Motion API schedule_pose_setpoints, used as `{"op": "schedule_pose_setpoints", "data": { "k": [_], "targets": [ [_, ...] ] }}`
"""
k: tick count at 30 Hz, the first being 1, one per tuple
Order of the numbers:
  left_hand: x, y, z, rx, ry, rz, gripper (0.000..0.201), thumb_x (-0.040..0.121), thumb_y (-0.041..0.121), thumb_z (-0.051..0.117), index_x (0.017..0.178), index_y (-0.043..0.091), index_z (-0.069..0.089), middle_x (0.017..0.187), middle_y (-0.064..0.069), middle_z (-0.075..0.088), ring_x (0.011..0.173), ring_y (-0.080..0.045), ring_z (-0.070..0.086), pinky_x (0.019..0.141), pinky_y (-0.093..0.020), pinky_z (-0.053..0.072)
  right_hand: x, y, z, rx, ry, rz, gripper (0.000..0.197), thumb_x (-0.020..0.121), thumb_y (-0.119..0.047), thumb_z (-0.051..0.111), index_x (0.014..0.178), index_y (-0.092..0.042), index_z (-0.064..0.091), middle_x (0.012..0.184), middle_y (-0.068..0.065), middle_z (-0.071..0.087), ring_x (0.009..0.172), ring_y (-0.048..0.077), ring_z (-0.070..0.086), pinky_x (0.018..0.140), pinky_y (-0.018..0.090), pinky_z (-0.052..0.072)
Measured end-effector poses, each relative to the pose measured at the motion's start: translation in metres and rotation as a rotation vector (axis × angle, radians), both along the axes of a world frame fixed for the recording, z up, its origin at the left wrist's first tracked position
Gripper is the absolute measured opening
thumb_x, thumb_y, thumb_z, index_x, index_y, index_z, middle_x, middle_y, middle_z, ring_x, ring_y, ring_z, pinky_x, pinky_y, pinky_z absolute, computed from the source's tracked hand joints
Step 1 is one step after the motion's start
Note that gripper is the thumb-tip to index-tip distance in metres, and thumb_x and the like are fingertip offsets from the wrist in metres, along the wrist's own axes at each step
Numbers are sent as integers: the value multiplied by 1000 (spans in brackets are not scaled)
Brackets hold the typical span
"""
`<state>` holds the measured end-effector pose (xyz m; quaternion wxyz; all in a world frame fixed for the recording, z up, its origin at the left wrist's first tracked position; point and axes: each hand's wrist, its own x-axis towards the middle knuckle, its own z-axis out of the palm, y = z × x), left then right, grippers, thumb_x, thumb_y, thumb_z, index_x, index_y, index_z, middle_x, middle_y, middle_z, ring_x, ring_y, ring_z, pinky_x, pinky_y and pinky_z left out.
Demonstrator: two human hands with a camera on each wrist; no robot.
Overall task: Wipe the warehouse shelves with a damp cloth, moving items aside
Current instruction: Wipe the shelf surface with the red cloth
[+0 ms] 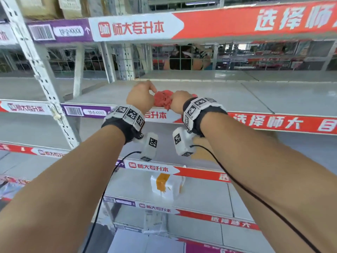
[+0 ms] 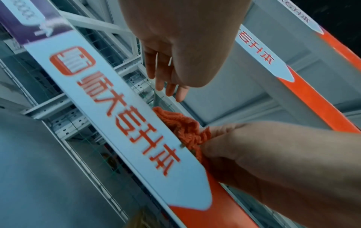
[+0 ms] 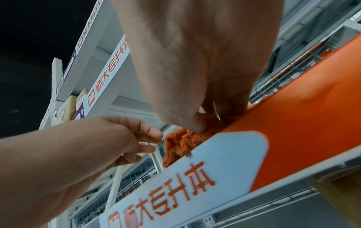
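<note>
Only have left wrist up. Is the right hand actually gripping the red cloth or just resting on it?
Observer: Gripping. In the right wrist view, the right hand has its thumb and fingers curled into the cloth at the shelf's front edge.
Operator: Any items below?
Observer: The head view shows a white box with orange tape on a lower shelf, beneath the hands.
Operator: Above?
Observer: Cardboard boxes on the top shelf, far left.
</note>
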<state>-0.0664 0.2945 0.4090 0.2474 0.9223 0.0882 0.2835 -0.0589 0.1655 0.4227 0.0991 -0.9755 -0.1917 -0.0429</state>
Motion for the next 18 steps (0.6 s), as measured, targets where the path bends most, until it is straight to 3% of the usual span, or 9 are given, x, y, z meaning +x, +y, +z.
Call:
{"op": "schedule_pose_setpoints", "data": {
  "k": [4, 7, 9, 11, 12, 15, 17, 18],
  "targets": [
    [1, -52, -10, 51, 14, -6, 45, 81, -7, 38, 105, 22, 63, 118, -8, 60, 107, -30, 58, 87, -36, 48, -4, -67, -4, -23, 2, -109, 36, 95, -15, 42, 127, -13, 58, 131, 9, 57, 117, 28, 55, 92, 31, 43],
    [1, -92, -22, 121, -39, 80, 46, 83, -9, 40, 107, 23, 63, 115, -8, 61, 109, -30, 55, 90, -34, 40, -11, -122, -9, -24, -42, -180, 39, 97, -12, 36, 131, -12, 54, 136, 9, 53, 123, 28, 50, 100, 34, 39],
    [3, -113, -31, 171, -47, 68, 48, 82, -10, 39, 110, 21, 62, 118, -7, 60, 111, -29, 54, 95, -31, 36, -16, -155, -11, -19, -77, -251, 36, 97, -11, 37, 126, -8, 56, 131, 11, 56, 118, 29, 54, 93, 34, 43],
    [3, -129, -38, 217, -60, 37, 48, 81, -9, 40, 112, 20, 61, 123, -6, 59, 113, -28, 54, 90, -22, 34, -14, -182, -14, 4, -82, -353, 31, 95, -7, 40, 121, -3, 58, 127, 14, 58, 113, 30, 58, 85, 34, 45],
    [3, -133, -41, 223, -69, 36, 48, 80, -9, 41, 113, 19, 61, 124, -5, 58, 114, -27, 54, 88, -20, 33, -15, -194, -15, 15, -77, -395, 32, 95, -7, 41, 122, -2, 56, 129, 16, 56, 114, 31, 57, 86, 34, 46],
    [0, -141, -50, 260, -103, 27, 48, 77, -7, 46, 112, 21, 61, 126, -2, 59, 113, -24, 54, 100, -32, 29, -16, -209, -16, 44, -58, -374, 35, 96, -10, 41, 130, -3, 48, 136, 12, 49, 122, 28, 51, 97, 35, 43],
    [-4, -139, -56, 274, -109, 10, 46, 78, -4, 47, 114, 21, 59, 125, -1, 58, 115, -23, 51, 102, -35, 27, -15, -205, -16, 100, -52, -281, 32, 93, -9, 39, 121, -15, 54, 126, -1, 54, 115, 20, 54, 92, 30, 45],
    [-6, -137, -58, 269, -118, -1, 46, 77, -3, 46, 114, 21, 59, 125, -1, 58, 117, -23, 50, 103, -36, 26, -18, -199, -16, 96, -49, -262, 28, 89, -9, 39, 111, -14, 55, 118, -6, 56, 110, 18, 56, 86, 30, 46]
  ]
}}
